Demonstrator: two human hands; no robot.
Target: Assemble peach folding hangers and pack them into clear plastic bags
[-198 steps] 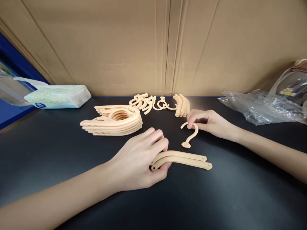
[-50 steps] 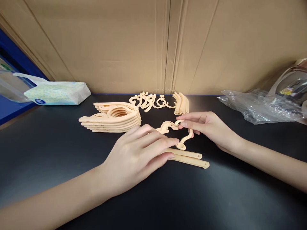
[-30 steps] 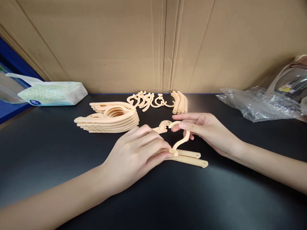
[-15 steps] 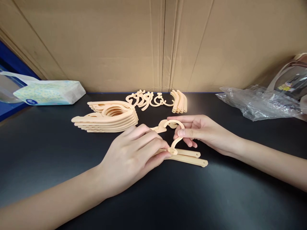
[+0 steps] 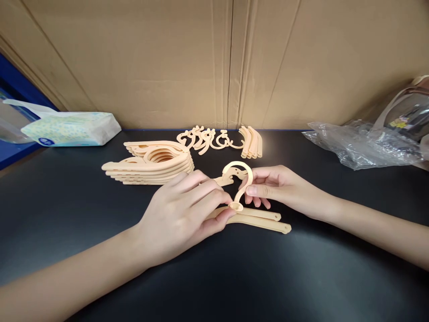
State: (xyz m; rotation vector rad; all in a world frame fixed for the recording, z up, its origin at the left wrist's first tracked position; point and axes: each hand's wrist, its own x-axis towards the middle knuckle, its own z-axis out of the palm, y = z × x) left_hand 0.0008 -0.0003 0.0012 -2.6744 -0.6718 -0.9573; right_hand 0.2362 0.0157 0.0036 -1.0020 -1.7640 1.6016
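Note:
Both my hands hold one cream plastic hanger hook (image 5: pixel 250 176). My left hand (image 5: pixel 187 217) pinches the hook's round base between thumb and fingertips. The thumb and fingers of my right hand (image 5: pixel 275 185) close on the curved stem from the right. Just under the base, two cream hanger arms (image 5: pixel 264 221) lie side by side on the black table, their left ends hidden behind my left hand. Another cream hanger piece (image 5: pixel 224 180) lies behind the hook, partly covered by it and by my fingers.
At the back left is a stack of folded cream hangers (image 5: pixel 150 165). Several loose hooks (image 5: pixel 204 138) and a bundle of hanger arms (image 5: pixel 251 142) lie along the cardboard wall (image 5: pixel 167 62). A tissue pack (image 5: pixel 72 129) sits far left, crumpled clear plastic (image 5: pixel 362 143) far right.
The hook has turned more upright and shifted slightly left in my hands. My right fingers have moved down its stem. The two hanger arms stay in place on the table.

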